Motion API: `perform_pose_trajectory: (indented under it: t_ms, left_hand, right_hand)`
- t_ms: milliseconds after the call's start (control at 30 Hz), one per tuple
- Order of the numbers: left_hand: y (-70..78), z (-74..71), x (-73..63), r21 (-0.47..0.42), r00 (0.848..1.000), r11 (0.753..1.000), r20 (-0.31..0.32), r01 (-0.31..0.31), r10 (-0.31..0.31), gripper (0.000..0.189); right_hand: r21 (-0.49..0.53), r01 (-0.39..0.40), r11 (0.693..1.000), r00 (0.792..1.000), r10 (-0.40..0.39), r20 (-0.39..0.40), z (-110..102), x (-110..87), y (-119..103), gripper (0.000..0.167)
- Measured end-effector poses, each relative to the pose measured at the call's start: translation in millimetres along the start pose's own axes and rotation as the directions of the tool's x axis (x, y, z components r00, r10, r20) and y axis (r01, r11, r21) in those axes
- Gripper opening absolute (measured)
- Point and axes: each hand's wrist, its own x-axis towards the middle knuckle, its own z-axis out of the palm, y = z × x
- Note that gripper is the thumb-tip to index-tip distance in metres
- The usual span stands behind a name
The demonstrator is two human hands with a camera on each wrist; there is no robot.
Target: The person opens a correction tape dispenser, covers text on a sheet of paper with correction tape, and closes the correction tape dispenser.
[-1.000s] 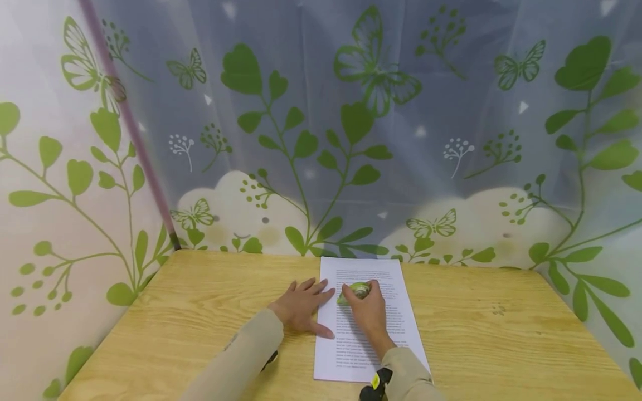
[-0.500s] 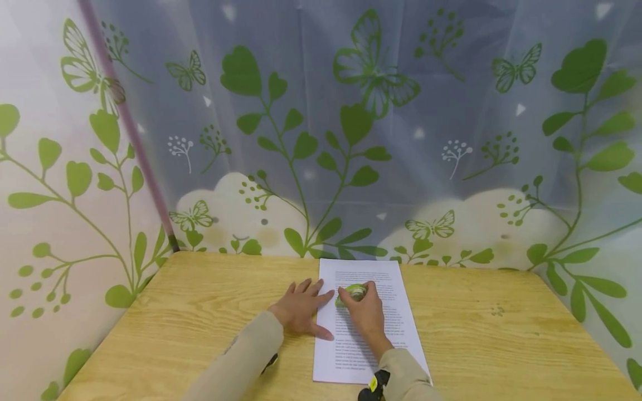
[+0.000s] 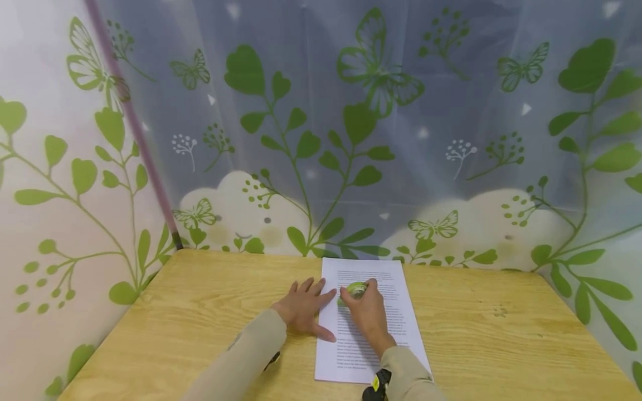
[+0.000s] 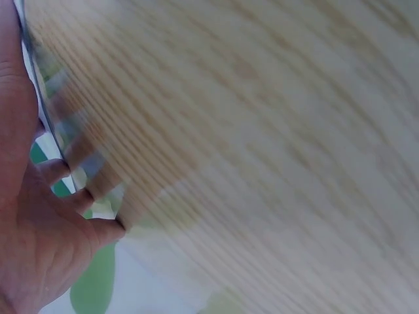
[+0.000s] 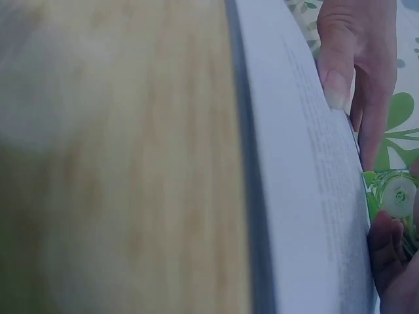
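Observation:
In the head view my right hand (image 3: pixel 370 314) pinches a green correction tape dispenser (image 3: pixel 357 289) against the upper part of a printed paper stack (image 3: pixel 328 356). The right wrist view shows the dispenser's (image 5: pixel 393 190) clear green case and round reel, with the right fingers (image 5: pixel 386 252) at its side. Its tip is hidden. My left hand (image 3: pixel 303 309) lies spread, fingertips and thumb on the stack's left edge and the palm over the table. In the left wrist view that hand (image 4: pixel 49 242) appears at the left, fingers extended and mirrored in the glossy tabletop.
The stack lies on a wood-grain table (image 3: pixel 215 312), near its back edge. Behind and at the sides hangs a curtain (image 3: pixel 311 111) printed with leaves and butterflies. Dark wrist devices (image 3: pixel 377 384) peek out at the sleeves.
The right hand and the correction tape dispenser have shifted very slightly left over the page. The left hand keeps its place, and the head view has swayed a little.

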Motion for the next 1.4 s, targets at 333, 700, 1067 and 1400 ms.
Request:
perform_pose_trajectory:
  t_ms: [333,700,1067,1400]
  left_hand:
    - [2.2,-1.2,1.4,0.000,1.000,1.000,0.015,0.018,-0.018,0.109]
    - [0.3,0.7,2.0,-0.009,1.000,1.000,0.007,0.011,-0.011,0.108]
    - [1.0,0.0,3.0,-0.001,1.000,1.000,0.004,0.008,-0.008,0.108]
    - [1.3,-0.1,1.7,-0.033,1.000,0.999,0.017,0.011,-0.011,0.108]
  right_hand:
    - [0.005,-0.004,1.000,1.000,0.004,0.020,-2.9,1.1,1.6,0.052]
    - [0.002,-0.022,1.000,0.999,0.022,0.047,-6.0,3.6,6.6,0.057]
    - [-0.003,0.000,1.000,0.998,0.000,0.059,-14.0,6.9,9.2,0.053]
    - [-0.016,0.000,1.000,0.998,0.001,0.057,-17.5,8.4,14.0,0.054]
